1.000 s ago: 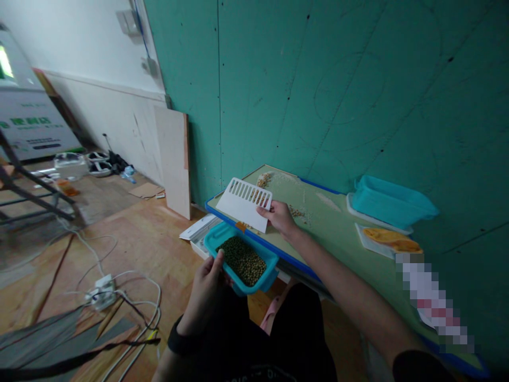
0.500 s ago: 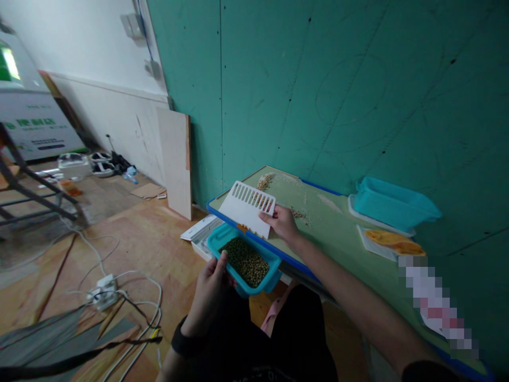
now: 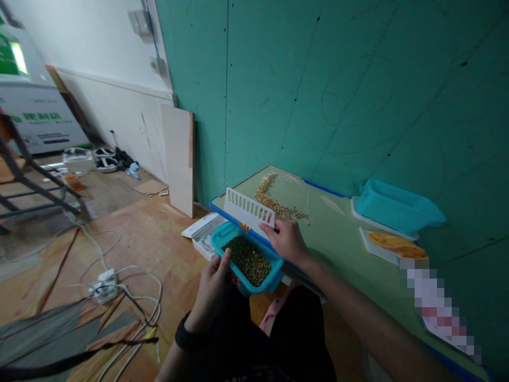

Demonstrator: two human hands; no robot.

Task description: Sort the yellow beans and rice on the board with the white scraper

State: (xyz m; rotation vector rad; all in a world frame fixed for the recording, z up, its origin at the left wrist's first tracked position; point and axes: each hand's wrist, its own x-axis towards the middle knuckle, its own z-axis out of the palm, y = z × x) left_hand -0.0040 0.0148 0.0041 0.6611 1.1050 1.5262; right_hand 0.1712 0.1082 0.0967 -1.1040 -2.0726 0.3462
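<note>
My left hand (image 3: 214,273) is closed on the near rim of a turquoise plastic bin (image 3: 274,278), thumb over the edge. Inside lie dark green beans (image 3: 239,248) and pale round beans (image 3: 259,269). My right hand (image 3: 288,239) grips the corner of a white slotted plastic board (image 3: 240,212), which stands tilted at the table edge just above the bin. Behind the board, a curved trail of tan beans (image 3: 272,202) lies on the table with some pale dust. A few orange-yellow bits (image 3: 244,227) sit at the edge under the board.
The green table (image 3: 338,254) has a blue rim and stands against a green wall (image 3: 274,79). On it are another turquoise bin (image 3: 397,207) and an orange-yellow item on a white tray (image 3: 397,245). An open white box (image 3: 202,233) lies below; cables and a power strip (image 3: 104,286) are on the floor.
My right hand has tipped the slotted board up from lying nearly flat, bringing its slotted edge lower and uncovering more beans on the table. My left hand still holds the bin.
</note>
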